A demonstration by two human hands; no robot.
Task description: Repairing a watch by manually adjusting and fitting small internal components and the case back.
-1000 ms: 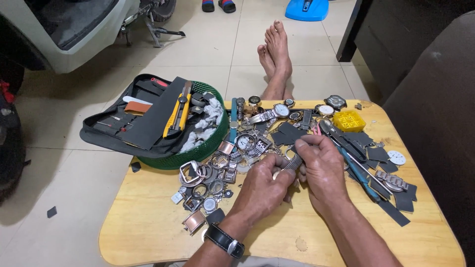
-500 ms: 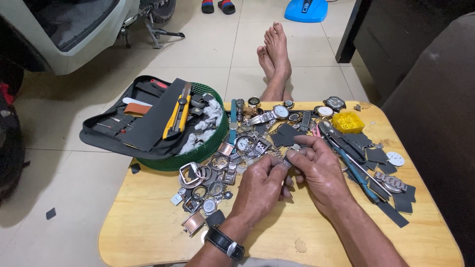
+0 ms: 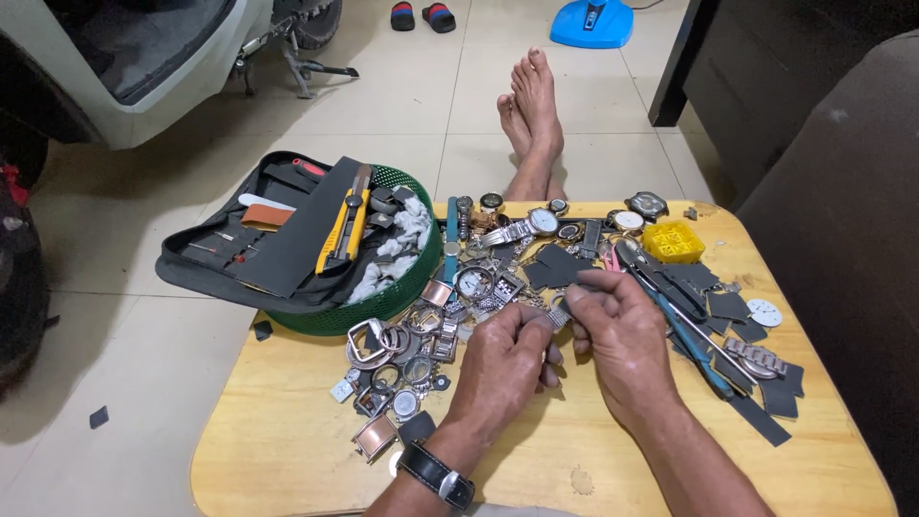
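We pinch a small metal band piece [image 3: 558, 313] betw. both hands: left hand [image 3: 503, 369], right hand [image 3: 622, 330] fingers closed on it. Prob. light, stiff, slippery; grip by its edges.

A low wooden table [image 3: 287, 450] stands on the tiled floor [image 3: 124, 364]. A heap of watch cases [image 3: 421, 335] lies near its left edge, a green basket [image 3: 392, 297] overhangs the far-left corner, and a yellow plastic box [image 3: 673, 241] and dark strap pieces [image 3: 756, 407] lie toward its right edge.
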